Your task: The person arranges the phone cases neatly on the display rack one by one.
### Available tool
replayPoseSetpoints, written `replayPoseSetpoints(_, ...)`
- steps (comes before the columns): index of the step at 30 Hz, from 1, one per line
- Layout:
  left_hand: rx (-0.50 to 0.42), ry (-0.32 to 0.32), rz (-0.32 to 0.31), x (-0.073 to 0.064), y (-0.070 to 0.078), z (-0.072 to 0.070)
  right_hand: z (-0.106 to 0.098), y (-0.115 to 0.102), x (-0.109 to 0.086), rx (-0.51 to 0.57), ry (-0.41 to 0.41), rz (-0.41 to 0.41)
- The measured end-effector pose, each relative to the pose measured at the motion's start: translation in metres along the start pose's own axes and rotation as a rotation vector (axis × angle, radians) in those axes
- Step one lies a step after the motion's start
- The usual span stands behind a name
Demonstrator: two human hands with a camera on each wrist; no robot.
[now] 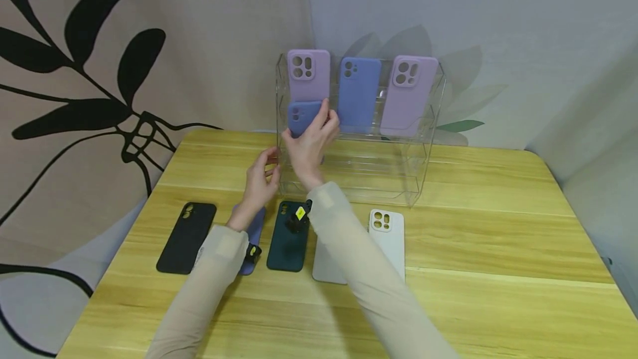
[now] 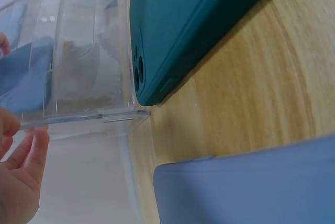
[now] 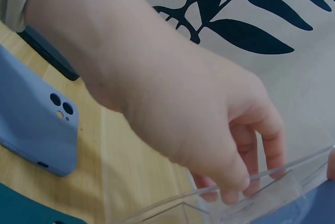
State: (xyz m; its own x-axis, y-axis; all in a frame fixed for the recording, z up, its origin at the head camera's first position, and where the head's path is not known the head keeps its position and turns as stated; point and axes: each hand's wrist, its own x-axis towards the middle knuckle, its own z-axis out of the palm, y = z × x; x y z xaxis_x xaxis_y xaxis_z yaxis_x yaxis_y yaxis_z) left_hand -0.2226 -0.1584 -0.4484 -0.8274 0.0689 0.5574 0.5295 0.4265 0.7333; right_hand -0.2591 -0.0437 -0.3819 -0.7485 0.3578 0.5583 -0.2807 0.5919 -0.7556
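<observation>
A small blue phone case (image 1: 304, 112) stands in a lower tier at the left end of the clear display stand (image 1: 425, 168), below a purple case (image 1: 309, 85). My right hand (image 1: 313, 145) holds it between thumb and fingers. My left hand (image 1: 261, 181) pinches the stand's left side wall, thumb and fingers on opposite faces, as the right wrist view also shows. In the left wrist view the blue case's lower part shows behind the clear plastic.
The stand's upper tier also bears another blue case (image 1: 359, 96) and a second purple case (image 1: 410, 96). Along the table lie a black case (image 1: 185, 242), a blue-violet case (image 1: 256, 229), a dark green case (image 1: 286, 248), a grey case (image 1: 329, 265) and a white case (image 1: 391, 242).
</observation>
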Motion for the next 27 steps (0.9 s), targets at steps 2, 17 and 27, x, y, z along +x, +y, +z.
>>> replayPoseSetpoints(2, -0.006, -0.003, -0.001, 0.0, 0.0, -0.001, 0.001, -0.001, 0.0, -0.011, -0.006, 0.005)
replayPoseSetpoints(17, 0.029, -0.01, 0.026, 0.0, -0.002, -0.001, -0.001, 0.008, -0.002, 0.058, -0.004, -0.053)
replayPoseSetpoints(27, 0.022, -0.017, 0.024, -0.001, -0.001, -0.002, -0.026, 0.02, -0.003, 0.199, -0.037, -0.184)
